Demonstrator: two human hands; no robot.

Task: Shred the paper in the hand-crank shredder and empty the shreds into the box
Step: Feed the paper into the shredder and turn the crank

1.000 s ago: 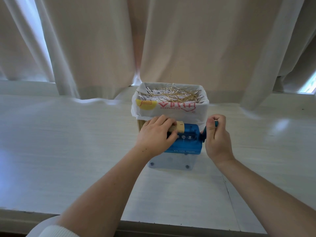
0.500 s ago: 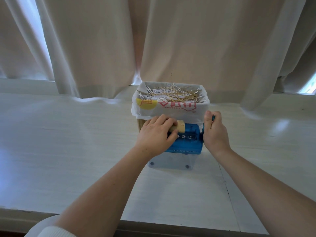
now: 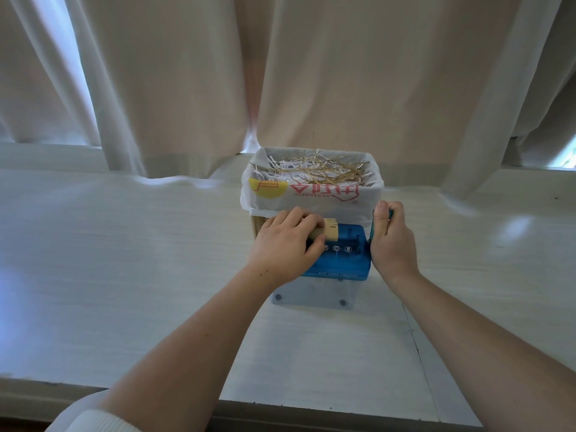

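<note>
A small blue hand-crank shredder (image 3: 341, 260) with a clear bin underneath stands on the white table. A tan strip of paper (image 3: 327, 232) sticks up from its top slot. My left hand (image 3: 285, 246) rests on the shredder's left side with fingers on the paper. My right hand (image 3: 391, 241) is closed around the blue crank handle (image 3: 389, 213) at the shredder's right, with the handle high. Directly behind stands the box (image 3: 311, 194), lined with a white printed plastic bag and filled with tan and white shreds (image 3: 314, 173).
Beige curtains (image 3: 311, 73) hang close behind the box, over a window sill. The white table (image 3: 124, 260) spreads wide on both sides, its front edge near my body. A seam in the tabletop (image 3: 414, 344) runs forward from the shredder's right.
My right hand has swung the crank handle up and inward, from out to the right to near the top. The left hand stays on the paper and shredder.
</note>
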